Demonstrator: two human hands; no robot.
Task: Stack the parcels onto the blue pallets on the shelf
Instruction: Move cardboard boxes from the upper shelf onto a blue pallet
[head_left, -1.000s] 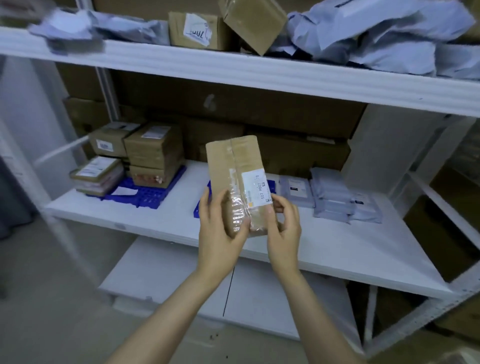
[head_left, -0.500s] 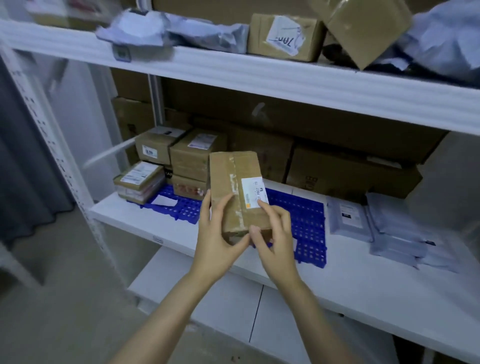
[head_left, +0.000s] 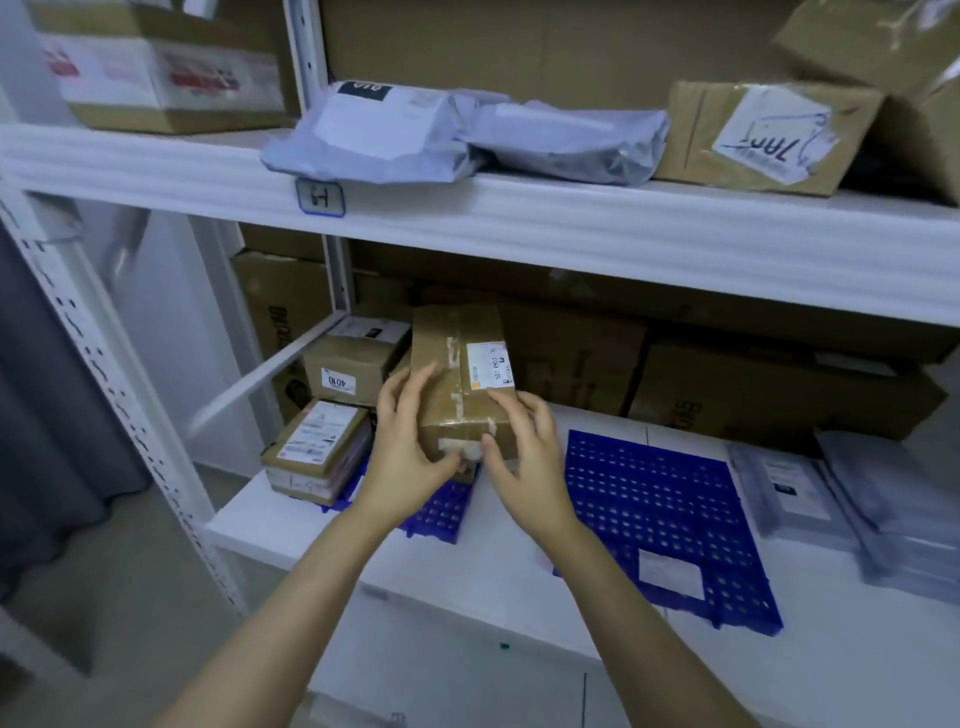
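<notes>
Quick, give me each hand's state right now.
Left hand: grips the taped brown cardboard parcel at its left side.
Right hand: grips the same parcel at its near right edge.

Open room over right blue pallet (head_left: 649, 499), stacked boxes (head_left: 337, 410) left, grey mailers (head_left: 831, 499) right

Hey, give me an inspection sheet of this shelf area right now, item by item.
Surface: white shelf, left pallet and right pallet on it.
Job's things: taped parcel held over left pallet, beside stacked boxes; right pallet bears only a paper slip.
Clutter: grey mailers right of the pallets.
Hands: left hand and right hand both grip the parcel.
Cables: nothing seen.
Surroundings: upper shelf with more packages; large cartons behind; perforated upright at left.
</notes>
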